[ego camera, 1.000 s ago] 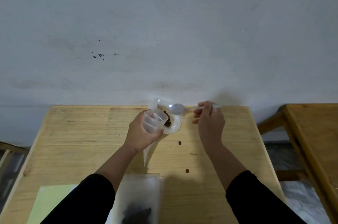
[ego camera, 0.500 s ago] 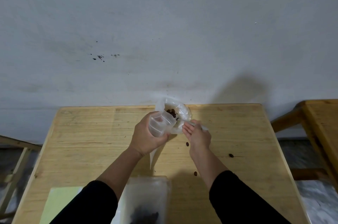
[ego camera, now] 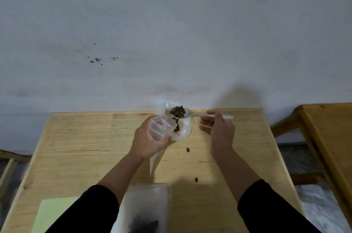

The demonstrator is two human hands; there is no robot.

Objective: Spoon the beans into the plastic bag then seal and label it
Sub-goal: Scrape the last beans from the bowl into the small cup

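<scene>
My left hand (ego camera: pixel 147 140) grips a clear plastic cup (ego camera: pixel 161 127) lifted off the wooden table (ego camera: pixel 85 149), tilted to the right. Beside it stands a clear plastic bag (ego camera: pixel 185 130) with dark beans inside. My right hand (ego camera: pixel 219 130) pinches the handle of a white plastic spoon (ego camera: pixel 207 115), whose bowl carries a heap of brown beans (ego camera: pixel 177 111) over the bag's mouth. Some beans hang below the spoon into the bag.
Two loose beans (ego camera: pixel 188 149) (ego camera: pixel 196 179) lie on the table. A second clear bag (ego camera: pixel 146 208) with dark beans lies at the near edge, beside a pale green sheet (ego camera: pixel 55 211). Another wooden table (ego camera: pixel 327 130) stands to the right. A grey wall lies behind.
The spoon went down by the cup with my right hand and has come back up loaded with beans over the bag's mouth. My left hand kept hold of the cup.
</scene>
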